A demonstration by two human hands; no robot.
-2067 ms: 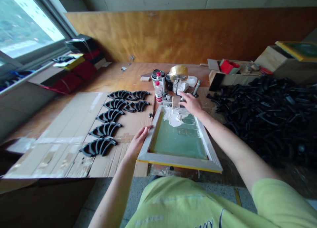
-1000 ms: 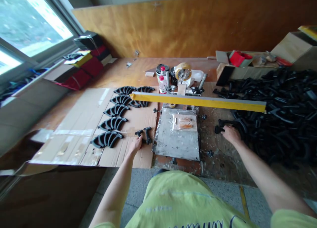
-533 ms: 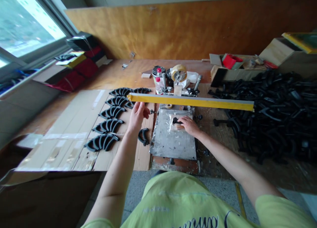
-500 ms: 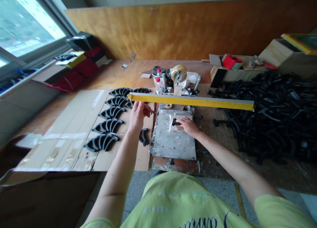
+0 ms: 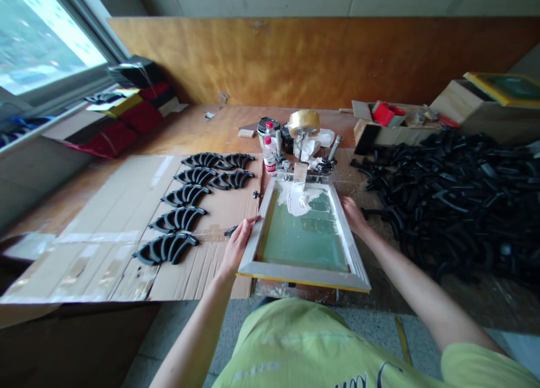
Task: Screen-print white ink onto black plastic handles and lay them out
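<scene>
Wooden bench with cardboard over its left side, a plywood board behind it, window light from the left. Closest to me is the framed screen, mid-bench right in front of the body, yellow strip along its near edge. I'd worry about that edge first: if one side gets lifted or pressed more than the other, the frame could sit skewed.

I've got the left hand at the left rail, arm reaching forward, fingertips on the wood-or-metal edge (can't tell which). Whether it's properly clamped, can't say. There's a dark part right by those fingers too, and a careless sweep could knock it. A bit farther up, the right hand is at the right rail, elbow out wide, fingers partly hidden, so no idea if it's gripping or just resting.

Past that, white paste is heaped at the far end of the mesh, wooden block standing up behind it. Tilt things too sharply and the paste could creep, imo. Farthest back, the bottles stand close behind the frame's far-left corner, so a bump could tip them.
</scene>
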